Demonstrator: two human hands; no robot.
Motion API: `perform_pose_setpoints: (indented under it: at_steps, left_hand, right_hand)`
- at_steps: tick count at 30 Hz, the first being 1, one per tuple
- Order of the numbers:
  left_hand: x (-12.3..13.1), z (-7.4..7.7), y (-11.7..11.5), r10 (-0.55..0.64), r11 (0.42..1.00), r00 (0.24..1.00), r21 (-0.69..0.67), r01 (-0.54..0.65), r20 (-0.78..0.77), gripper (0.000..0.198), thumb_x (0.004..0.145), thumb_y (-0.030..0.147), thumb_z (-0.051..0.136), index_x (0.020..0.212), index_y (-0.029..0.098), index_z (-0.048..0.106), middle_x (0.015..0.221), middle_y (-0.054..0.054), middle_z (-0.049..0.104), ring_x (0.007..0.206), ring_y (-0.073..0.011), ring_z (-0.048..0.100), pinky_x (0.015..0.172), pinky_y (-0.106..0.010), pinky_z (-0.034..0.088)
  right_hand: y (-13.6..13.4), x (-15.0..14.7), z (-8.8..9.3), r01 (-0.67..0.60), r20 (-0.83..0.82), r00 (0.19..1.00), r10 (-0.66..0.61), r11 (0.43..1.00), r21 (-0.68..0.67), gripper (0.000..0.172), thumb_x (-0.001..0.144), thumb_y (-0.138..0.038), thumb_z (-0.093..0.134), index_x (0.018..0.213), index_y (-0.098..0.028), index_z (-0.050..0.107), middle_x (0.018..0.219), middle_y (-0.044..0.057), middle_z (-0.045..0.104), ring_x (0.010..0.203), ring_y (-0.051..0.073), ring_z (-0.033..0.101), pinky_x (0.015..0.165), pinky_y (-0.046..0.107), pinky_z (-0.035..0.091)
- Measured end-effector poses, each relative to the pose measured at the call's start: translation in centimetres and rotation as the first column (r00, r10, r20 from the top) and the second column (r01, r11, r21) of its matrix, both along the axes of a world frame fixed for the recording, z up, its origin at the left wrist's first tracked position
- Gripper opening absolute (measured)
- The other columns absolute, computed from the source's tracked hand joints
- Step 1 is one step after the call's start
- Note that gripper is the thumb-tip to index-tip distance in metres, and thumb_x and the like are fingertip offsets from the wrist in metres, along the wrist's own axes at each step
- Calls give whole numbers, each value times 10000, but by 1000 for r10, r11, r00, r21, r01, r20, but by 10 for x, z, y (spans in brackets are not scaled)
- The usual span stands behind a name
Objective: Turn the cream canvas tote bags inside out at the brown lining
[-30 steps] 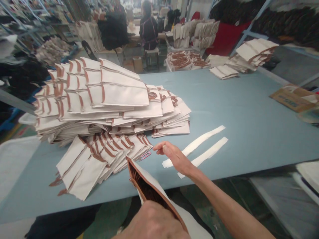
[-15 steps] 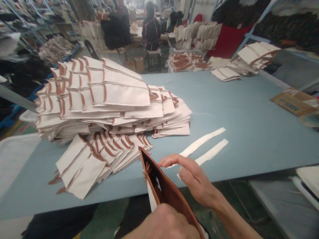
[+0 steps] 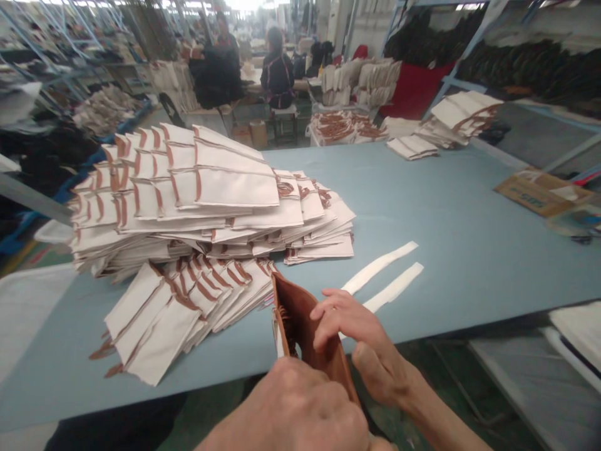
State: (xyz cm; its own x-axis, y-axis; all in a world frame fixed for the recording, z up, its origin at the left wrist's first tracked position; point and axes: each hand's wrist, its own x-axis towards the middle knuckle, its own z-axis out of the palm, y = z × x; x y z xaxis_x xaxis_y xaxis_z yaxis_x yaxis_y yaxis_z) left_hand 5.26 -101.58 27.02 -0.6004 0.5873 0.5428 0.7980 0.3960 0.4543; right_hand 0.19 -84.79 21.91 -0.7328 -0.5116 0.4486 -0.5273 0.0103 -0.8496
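Note:
My left hand (image 3: 295,410) is closed round the near end of a white cloth pouch with brown trim (image 3: 300,322), held upright at the table's front edge with its brown side toward me. My right hand (image 3: 359,335) rests on the pouch's right face, fingers curled over it and thumb below. Just beyond lie two white fabric strips (image 3: 382,275) on the blue table (image 3: 446,225). To the left, a fanned row of similar pouches (image 3: 173,307) lies flat, and behind it rises a tall heap of the same pieces (image 3: 197,194).
A cardboard box (image 3: 539,191) sits at the table's right edge. More stacks of white pieces (image 3: 457,113) lie at the far right corner. A person in dark clothes (image 3: 278,72) sits at a bench beyond the table. Racks of dark goods line both sides.
My right hand drew back from the table near the strips and came onto the pouch. The pouch rose and turned so its brown face shows.

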Motion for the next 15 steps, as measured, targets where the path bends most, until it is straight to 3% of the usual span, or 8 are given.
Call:
perform_pose_setpoints:
  at_steps: [3,7,9,12,15]
  left_hand:
    - [-1,-2,-1,12,999,1000,47,-12,8,493,1028,158,543,553,202,416,458,64,456,434,-90,350,458,-318,237]
    - [-4,-26,-5,0,930,998,367,-26,69,437,915,173,645,662,229,294,509,106,300,445,-77,257,469,-281,207]
    - [-4,-41,-5,13,861,993,504,-72,119,463,956,371,648,694,232,292,545,102,248,443,-77,225,474,-274,183]
    - [-1,-47,-6,-5,789,976,600,-129,216,573,972,715,501,698,229,367,559,83,277,447,-86,256,497,-280,184]
    - [-3,-36,-18,-106,866,913,488,-110,394,603,990,750,410,709,219,473,579,52,431,503,-107,391,539,-271,279]
  right_hand:
    - [-2,9,4,30,-119,992,-38,998,-63,684,1061,-715,234,768,-227,615,656,-12,626,741,183,639,1082,444,388]
    - [-10,20,5,44,-210,976,-59,996,-72,661,1032,-759,297,734,-228,554,597,-34,552,566,142,528,805,356,459]
    - [-16,23,3,-3,-227,974,-12,998,-65,631,1041,-738,326,724,-233,532,575,-33,526,529,139,479,614,316,370]
    - [-24,26,2,-76,-198,979,45,985,-152,588,1046,-689,421,670,-239,462,535,-54,442,469,124,395,516,316,246]
    - [-22,27,8,-108,-94,992,84,954,-281,571,1020,-638,551,639,-238,409,535,-65,392,459,111,372,511,300,254]
